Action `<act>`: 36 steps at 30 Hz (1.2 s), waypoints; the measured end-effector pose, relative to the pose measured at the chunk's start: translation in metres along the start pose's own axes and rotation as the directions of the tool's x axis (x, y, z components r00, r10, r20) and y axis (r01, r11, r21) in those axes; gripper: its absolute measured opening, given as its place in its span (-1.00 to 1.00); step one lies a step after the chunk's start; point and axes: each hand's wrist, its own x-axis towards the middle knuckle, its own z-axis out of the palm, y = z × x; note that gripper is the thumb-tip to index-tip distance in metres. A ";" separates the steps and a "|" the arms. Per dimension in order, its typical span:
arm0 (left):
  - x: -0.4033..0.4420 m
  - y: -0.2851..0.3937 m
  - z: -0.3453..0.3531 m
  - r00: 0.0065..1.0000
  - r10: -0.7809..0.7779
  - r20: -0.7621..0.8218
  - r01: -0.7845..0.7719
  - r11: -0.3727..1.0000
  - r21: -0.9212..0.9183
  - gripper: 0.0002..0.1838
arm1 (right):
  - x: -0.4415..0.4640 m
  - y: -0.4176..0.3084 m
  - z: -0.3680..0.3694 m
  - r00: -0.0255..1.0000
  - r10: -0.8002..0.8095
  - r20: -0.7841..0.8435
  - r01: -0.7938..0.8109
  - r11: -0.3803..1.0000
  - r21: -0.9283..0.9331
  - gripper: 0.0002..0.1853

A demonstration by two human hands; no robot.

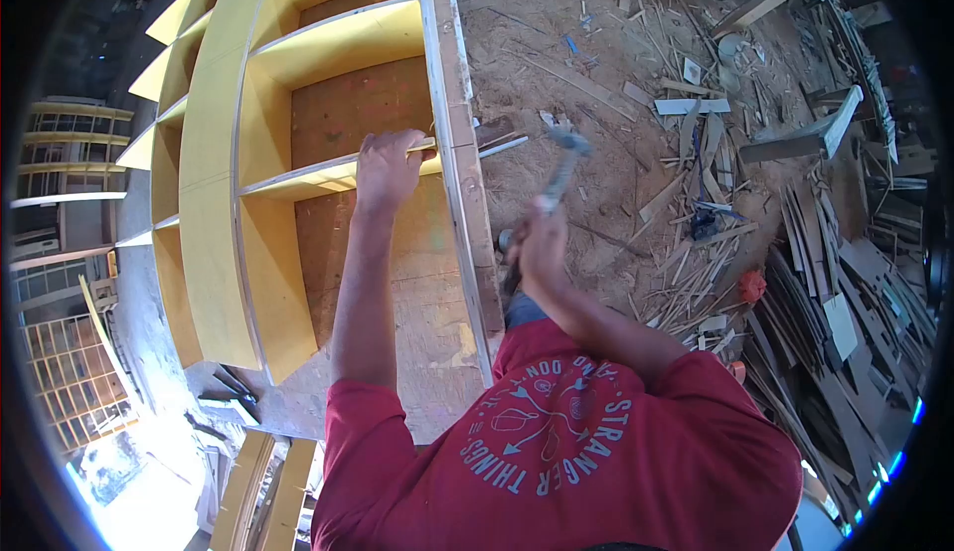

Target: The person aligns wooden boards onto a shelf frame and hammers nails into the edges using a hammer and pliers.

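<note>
A yellow wooden shelf unit (209,173) with several compartments stretches along the left side of the view. My left hand (388,168) is closed over the front edge of one of its yellow divider boards (298,174), close to where that board meets a long side plank (462,154). On the other side of the plank, my right hand (542,248) grips a hammer (564,165) by its handle. The hammer's head points up and away from me, raised beside the plank and apart from it, slightly blurred.
Wood scraps (686,253) and sawdust cover the ground on the right. Long offcut boards (825,322) are piled at the far right. Yellow boards (243,491) stand at the lower left, near a gridded rack (75,377).
</note>
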 end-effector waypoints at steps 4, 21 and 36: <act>0.004 0.005 0.001 1.000 0.006 0.011 -0.006 1.000 -0.012 -0.82 | 0.001 -0.013 0.001 0.992 0.092 0.082 -0.088 0.994 -0.058 -0.64; 0.002 -0.003 0.000 0.995 -0.065 0.078 0.066 0.998 -0.004 -0.82 | 0.004 -0.029 -0.016 0.999 -0.002 0.038 0.006 0.994 -0.107 -0.55; 0.002 -0.004 0.005 0.995 -0.085 0.052 0.083 0.996 0.042 -0.82 | 0.007 -0.024 -0.013 0.999 0.028 0.035 -0.024 0.993 -0.115 -0.57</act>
